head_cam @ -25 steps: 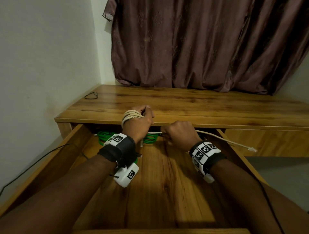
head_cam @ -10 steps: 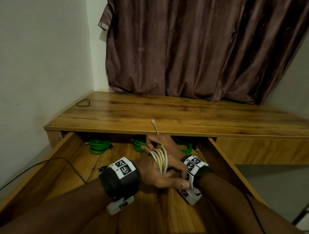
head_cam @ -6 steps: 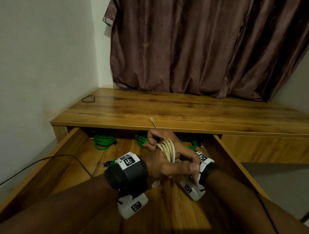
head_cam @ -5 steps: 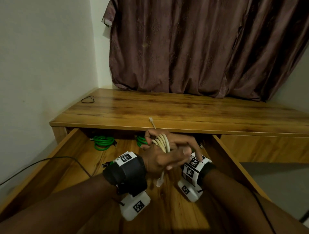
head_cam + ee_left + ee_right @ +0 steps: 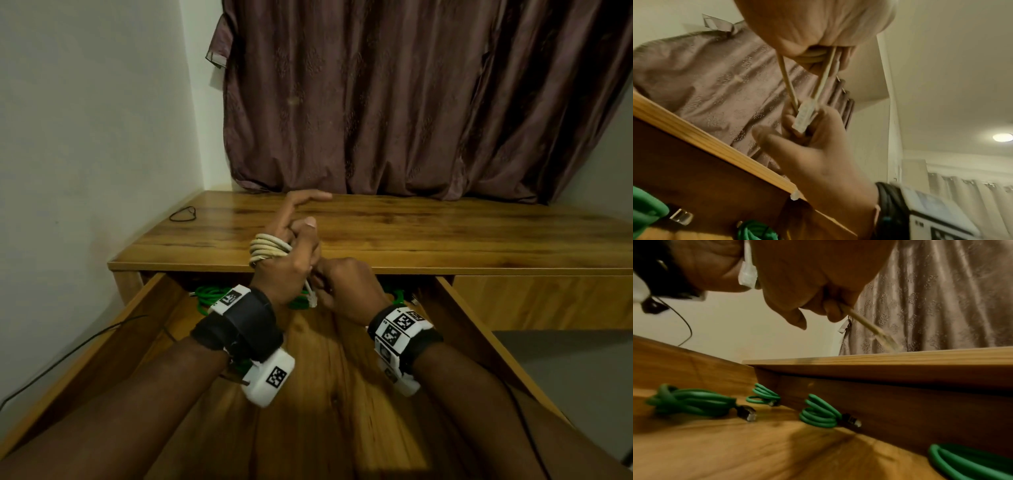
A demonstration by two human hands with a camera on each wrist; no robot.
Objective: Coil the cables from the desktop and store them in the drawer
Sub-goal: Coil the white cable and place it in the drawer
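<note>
Left hand (image 5: 286, 263) is lifting up, index finger pointing straight out, the rest curling; right hand (image 5: 346, 291) is sitting just beside it, knuckles up, fingers pinching tight.

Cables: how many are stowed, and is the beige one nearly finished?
Done: at least four green cable coils lie at the back of the open drawer. In hand: the beige cable is looped round the left hand; the right hand grips its free end, with one clear plug dangling. Left: secure the end, drop the coil in. A thin black cable remains on the desktop.
</note>
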